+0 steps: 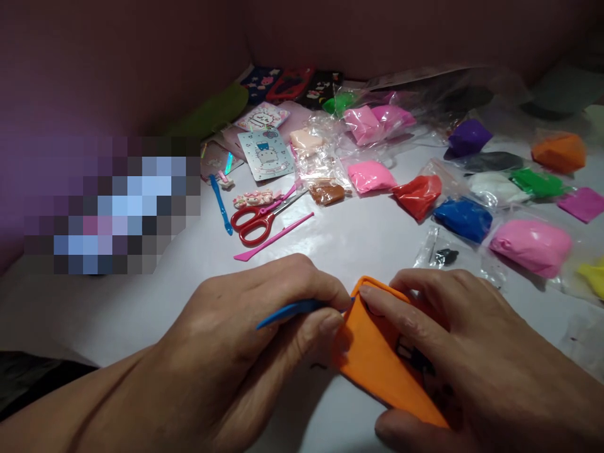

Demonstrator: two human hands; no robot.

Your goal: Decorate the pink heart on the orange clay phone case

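My left hand (pixel 264 340) is closed, pinching a thin blue modelling tool (pixel 287 311) between thumb and fingertips. The tool's far tip meets the upper left corner of an orange case (pixel 372 358). This case looks like a soft phone case, with a raised rim and dark printed markings partly hidden by fingers. My right hand (pixel 467 358) grips the case from the right, index finger along its top edge and thumb under its lower edge. The case is held tilted above the white table surface (pixel 198 314).
Beyond my hands lie red-handled scissors (pixel 255 229), a pink modelling tool (pixel 274 238) and another blue tool (pixel 220 204). Bagged coloured clay, including blue (pixel 462 219) and pink (pixel 531 247), spreads across the right. Cards (pixel 265 154) lie further back. A pixelated patch covers the left.
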